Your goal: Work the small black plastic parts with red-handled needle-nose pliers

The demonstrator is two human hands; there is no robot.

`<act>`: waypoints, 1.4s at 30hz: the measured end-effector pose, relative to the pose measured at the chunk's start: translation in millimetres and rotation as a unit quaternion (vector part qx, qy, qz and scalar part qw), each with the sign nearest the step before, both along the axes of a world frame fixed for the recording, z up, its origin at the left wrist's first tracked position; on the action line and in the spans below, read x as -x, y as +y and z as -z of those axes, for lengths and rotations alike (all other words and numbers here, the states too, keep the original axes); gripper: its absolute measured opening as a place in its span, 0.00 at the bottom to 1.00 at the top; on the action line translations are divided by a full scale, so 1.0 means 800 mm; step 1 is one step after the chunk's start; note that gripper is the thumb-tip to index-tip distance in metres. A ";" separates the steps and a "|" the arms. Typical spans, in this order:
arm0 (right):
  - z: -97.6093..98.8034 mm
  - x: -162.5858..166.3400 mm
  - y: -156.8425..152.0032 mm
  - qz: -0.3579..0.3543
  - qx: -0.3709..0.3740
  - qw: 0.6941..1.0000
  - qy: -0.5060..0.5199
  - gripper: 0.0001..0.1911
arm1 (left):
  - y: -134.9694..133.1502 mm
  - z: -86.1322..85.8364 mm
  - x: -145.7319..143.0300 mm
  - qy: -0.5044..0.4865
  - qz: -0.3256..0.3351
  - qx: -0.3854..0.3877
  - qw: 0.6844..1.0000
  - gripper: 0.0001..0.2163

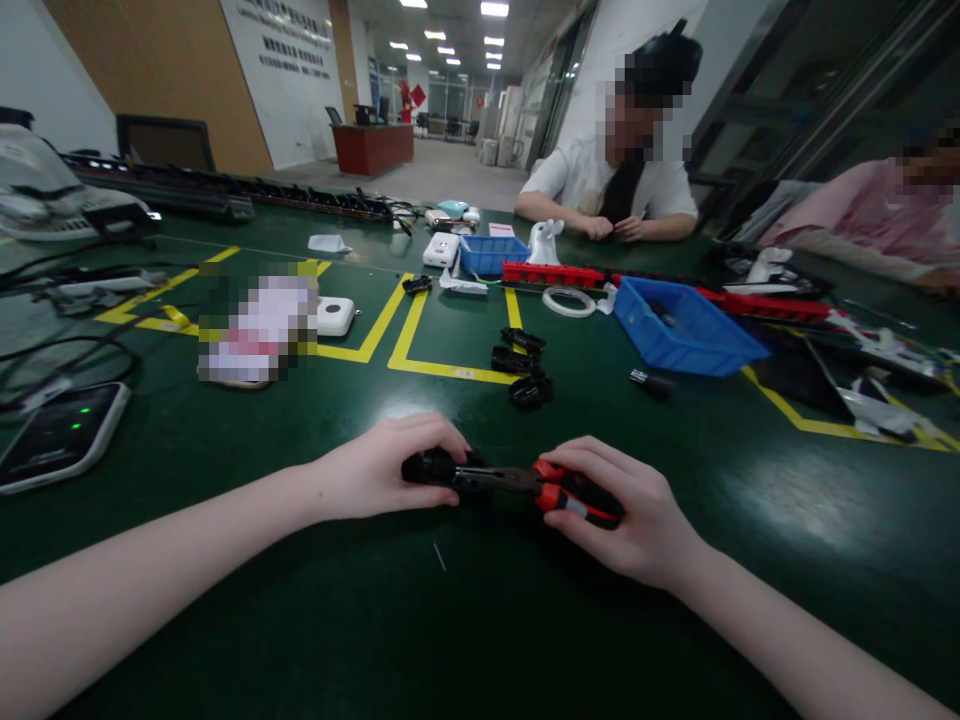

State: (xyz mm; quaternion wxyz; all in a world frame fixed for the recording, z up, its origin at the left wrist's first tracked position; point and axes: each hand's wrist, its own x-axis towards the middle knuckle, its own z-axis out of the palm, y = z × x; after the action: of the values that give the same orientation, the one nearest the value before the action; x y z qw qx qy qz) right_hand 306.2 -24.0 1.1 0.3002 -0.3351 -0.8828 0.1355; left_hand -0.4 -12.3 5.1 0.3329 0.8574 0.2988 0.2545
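Observation:
My left hand [379, 468] is closed around a small black plastic part [426, 467] on the green table [300, 600]. My right hand [619, 510] grips the red and black handles of a pair of pliers [559, 490]. The pliers' dark jaws [487, 479] point left and meet the black part between my two hands. Just beyond my hands lie three more black parts [520, 365], loose on the table near a yellow tape line.
A blue bin [686, 330] stands to the right, a smaller blue tray [491, 253] farther back. Two people sit across the table. A tape roll [568, 301], a white device [334, 316], cables and a charger pad [60, 435] lie at the left.

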 end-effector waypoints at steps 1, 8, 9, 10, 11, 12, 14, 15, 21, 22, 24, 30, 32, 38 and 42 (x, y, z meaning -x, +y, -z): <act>0.001 0.000 0.000 0.003 -0.001 1.000 -0.002 0.17 | 0.001 0.001 0.000 -0.006 0.008 -0.002 1.000 0.08; 0.003 0.001 0.002 -0.002 -0.019 1.000 -0.018 0.17 | 0.006 0.003 0.001 -0.017 0.023 0.005 1.000 0.06; 0.002 0.001 0.002 -0.002 -0.023 1.000 -0.021 0.17 | 0.007 0.003 0.002 -0.020 0.023 0.007 1.000 0.06; 0.001 0.002 0.002 -0.001 -0.023 0.999 -0.024 0.17 | 0.007 0.003 0.002 -0.021 0.025 0.009 0.999 0.06; 0.000 0.002 0.002 0.001 -0.024 0.999 -0.026 0.17 | 0.007 0.002 0.002 -0.020 0.026 0.013 0.999 0.06; -0.001 0.003 0.002 0.003 -0.022 0.999 -0.029 0.17 | 0.007 0.002 0.002 -0.018 0.027 0.016 0.999 0.05; 0.000 0.002 0.002 0.007 -0.019 0.999 -0.031 0.17 | 0.008 0.001 0.002 -0.015 0.027 0.022 0.999 0.05; 0.001 0.002 0.002 0.009 -0.018 0.999 -0.031 0.17 | 0.008 0.001 0.002 -0.015 0.026 0.024 0.999 0.05; 0.008 -0.001 0.003 0.010 -0.022 0.999 -0.035 0.18 | 0.009 0.002 0.003 -0.010 0.021 0.023 0.999 0.04; 0.009 -0.002 0.004 0.009 -0.025 0.999 -0.036 0.18 | 0.009 0.003 0.003 -0.010 0.021 0.021 1.000 0.04; 0.010 -0.002 0.004 0.007 -0.033 0.999 -0.037 0.18 | 0.009 0.002 0.003 -0.009 0.019 0.022 1.000 0.04; 0.010 -0.003 0.004 0.012 -0.043 0.998 -0.046 0.19 | 0.009 0.003 0.003 -0.009 0.013 0.024 1.000 0.04; 0.006 -0.003 0.004 0.012 -0.054 0.997 -0.048 0.18 | 0.010 0.004 0.004 -0.011 0.005 0.019 1.000 0.05; -0.005 -0.004 0.001 0.014 -0.054 0.996 -0.067 0.17 | 0.010 0.006 0.005 -0.018 -0.006 0.014 1.000 0.05; -0.004 -0.003 0.002 0.010 -0.063 0.996 -0.064 0.18 | 0.010 0.007 0.004 -0.018 0.004 0.008 1.000 0.04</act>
State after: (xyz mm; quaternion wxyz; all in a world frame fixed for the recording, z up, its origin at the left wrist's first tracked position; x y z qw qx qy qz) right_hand 308.8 -22.5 3.9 0.2651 -0.3323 -0.9034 0.0554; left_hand -3.9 -4.7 -0.3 0.3460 0.8512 0.2912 0.2663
